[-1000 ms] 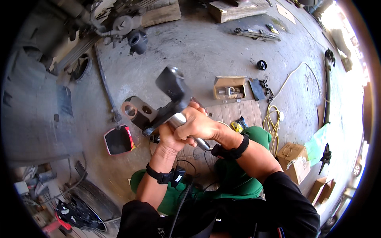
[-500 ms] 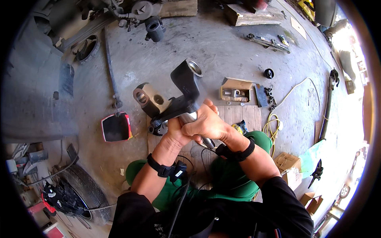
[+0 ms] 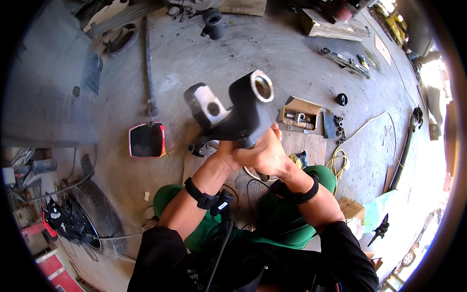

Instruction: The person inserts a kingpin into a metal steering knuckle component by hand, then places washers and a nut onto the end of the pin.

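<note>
Both my hands hold a black steering knuckle up in front of me, above the floor. Its thick arm ends in a round, bright-edged bore facing up and to the right. On the left, a forked lug has a bare metal face with a hole. My left hand grips from below and left, partly covered by the right. Wrapped round the spindle end just under the black body is my right hand. The fingers hide most of the spindle; only its tip shows below them.
Flattened cardboard lies before my knees. Beyond it sits an open carton of metal parts, near several small dark rings. A black-lined, red-edged container stands left. A tyre lies lower left; a yellow cord coils right.
The knuckle has tilted and turned in my hands, so its bore opens more toward me and the silver spindle is now mostly covered. The whole view has shifted, with the surroundings moving rightward at the top.
</note>
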Motion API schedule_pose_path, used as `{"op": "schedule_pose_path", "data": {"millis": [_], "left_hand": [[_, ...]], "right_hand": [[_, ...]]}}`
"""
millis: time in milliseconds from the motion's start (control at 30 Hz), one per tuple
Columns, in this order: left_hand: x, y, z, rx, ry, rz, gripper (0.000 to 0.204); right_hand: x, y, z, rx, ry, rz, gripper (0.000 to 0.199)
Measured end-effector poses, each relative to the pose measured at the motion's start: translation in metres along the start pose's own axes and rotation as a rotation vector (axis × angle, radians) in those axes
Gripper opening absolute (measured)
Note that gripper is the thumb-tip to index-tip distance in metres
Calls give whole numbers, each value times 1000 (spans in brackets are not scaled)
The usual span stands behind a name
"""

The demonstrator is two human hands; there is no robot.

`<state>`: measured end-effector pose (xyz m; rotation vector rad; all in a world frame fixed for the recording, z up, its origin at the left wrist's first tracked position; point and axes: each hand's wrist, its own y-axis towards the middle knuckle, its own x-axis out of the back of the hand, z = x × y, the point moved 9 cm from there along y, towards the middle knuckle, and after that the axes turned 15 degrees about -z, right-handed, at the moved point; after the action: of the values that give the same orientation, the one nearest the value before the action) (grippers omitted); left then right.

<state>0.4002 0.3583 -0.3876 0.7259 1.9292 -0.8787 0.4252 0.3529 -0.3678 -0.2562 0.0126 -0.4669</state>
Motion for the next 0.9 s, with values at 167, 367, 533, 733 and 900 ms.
{"op": "schedule_pose_path", "data": {"millis": [167,367,533,733,900], "left_hand": [[17,-10,-13,-38,16,-84,55],[29,-11,-23,-66,50,-149,50],[29,-8,-25,-76,73,-165,47],[44,-15,-29,-130,128,-238,43],[38,-56,-59,-22,647,-443,30]], "right_hand": [[-11,-16,35,-52,16,292,24],[-23,-17,47,80,-31,361,31],[-27,-19,66,273,-13,394,37],[-31,-24,77,446,-14,414,45],[7,-19,21,463,-72,360,49]]}}
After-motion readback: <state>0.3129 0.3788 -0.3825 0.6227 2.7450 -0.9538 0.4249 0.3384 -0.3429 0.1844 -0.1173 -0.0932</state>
